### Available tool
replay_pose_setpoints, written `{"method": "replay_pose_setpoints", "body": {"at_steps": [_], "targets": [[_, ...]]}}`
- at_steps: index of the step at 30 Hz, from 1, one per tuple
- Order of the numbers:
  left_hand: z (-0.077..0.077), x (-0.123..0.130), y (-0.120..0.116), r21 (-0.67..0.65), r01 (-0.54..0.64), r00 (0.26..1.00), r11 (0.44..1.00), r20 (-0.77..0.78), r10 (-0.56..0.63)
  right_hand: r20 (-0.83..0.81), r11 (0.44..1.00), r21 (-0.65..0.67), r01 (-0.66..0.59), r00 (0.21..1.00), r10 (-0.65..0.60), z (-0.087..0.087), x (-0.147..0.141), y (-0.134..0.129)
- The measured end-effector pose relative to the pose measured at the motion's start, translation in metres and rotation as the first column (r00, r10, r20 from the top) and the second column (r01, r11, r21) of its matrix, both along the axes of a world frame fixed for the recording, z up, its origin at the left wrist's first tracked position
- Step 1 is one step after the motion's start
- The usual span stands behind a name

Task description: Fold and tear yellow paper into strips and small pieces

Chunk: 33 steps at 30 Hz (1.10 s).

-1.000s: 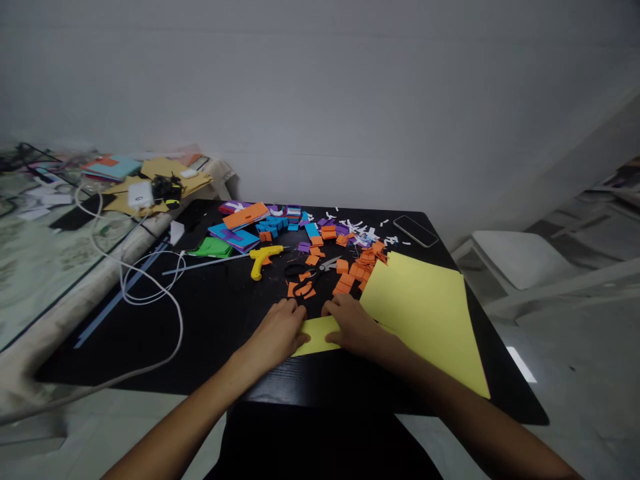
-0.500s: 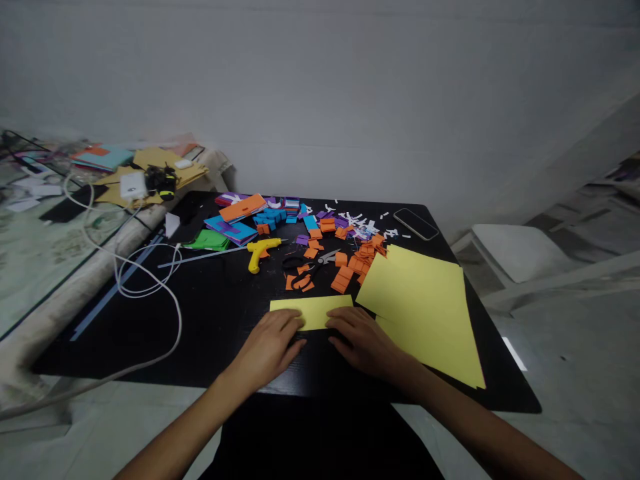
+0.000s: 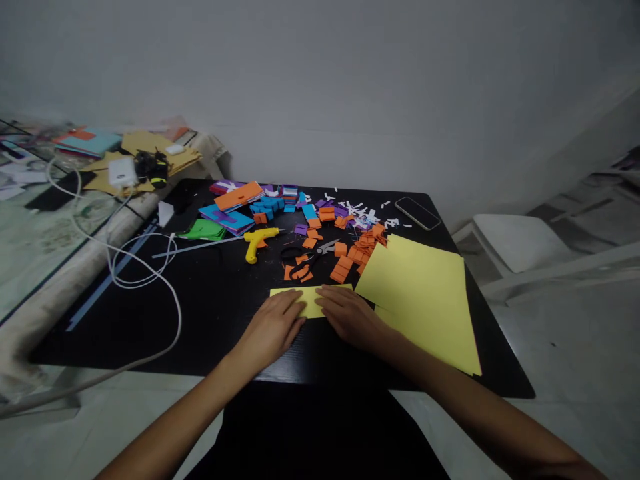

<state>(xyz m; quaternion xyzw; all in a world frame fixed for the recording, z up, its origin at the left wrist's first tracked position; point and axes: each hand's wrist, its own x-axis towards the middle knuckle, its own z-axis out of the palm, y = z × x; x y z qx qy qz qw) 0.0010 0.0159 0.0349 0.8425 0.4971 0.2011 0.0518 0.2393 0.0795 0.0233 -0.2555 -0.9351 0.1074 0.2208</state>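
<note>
A narrow yellow paper strip (image 3: pixel 312 308) lies flat near the front edge of the black table (image 3: pixel 210 320). My left hand (image 3: pixel 275 323) rests on its left part, palm down with the fingers flat. On the right part lies my right hand (image 3: pixel 347 315), its fingers also laid out on the paper. Large yellow sheets (image 3: pixel 425 293) lie to the right, their left corner close to my right hand. Black-handled scissors (image 3: pixel 313 257) and many cut orange pieces (image 3: pixel 342 269) are just beyond the strip. A yellow glue gun (image 3: pixel 256 241) lies to their left.
Folded orange (image 3: pixel 240 196), blue and green paper packets sit at the back left. White scraps (image 3: pixel 363 213) and a phone (image 3: pixel 417 213) are at the back right. A white cable (image 3: pixel 179 307) crosses the left side. A white chair (image 3: pixel 515 243) stands at right.
My right hand has slid slightly left along the yellow strip, its fingers now nearer my left hand and flatter. The whole view has shifted a little, with the table appearing higher.
</note>
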Motion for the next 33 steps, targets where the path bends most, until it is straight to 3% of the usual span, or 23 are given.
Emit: {"method": "replay_pose_setpoints", "body": {"at_steps": [5,13,22,28,33], "targets": [[-0.004,0.002,0.0,-0.013,-0.01,1.0,1.0,0.019,0.01,0.035,1.0,-0.015,0.008,0.999,-0.008,-0.006,-0.005,0.003],[-0.002,0.008,0.003,-0.028,-0.014,0.998,1.0,0.056,0.015,0.04,0.997,-0.076,0.023,0.999,-0.02,-0.002,-0.006,0.0],[-0.008,0.012,0.006,-0.041,-0.04,0.997,0.998,0.067,0.043,0.031,0.99,-0.089,0.11,0.994,-0.108,-0.003,0.001,0.0],[-0.012,0.014,0.006,-0.013,-0.054,0.997,0.998,0.055,0.054,0.057,0.972,-0.038,0.231,0.972,-0.229,-0.004,0.02,-0.005],[-0.016,0.02,0.006,-0.007,-0.06,0.998,0.998,0.001,0.06,0.159,0.963,0.028,0.268,0.95,-0.269,-0.002,0.009,-0.012]]}}
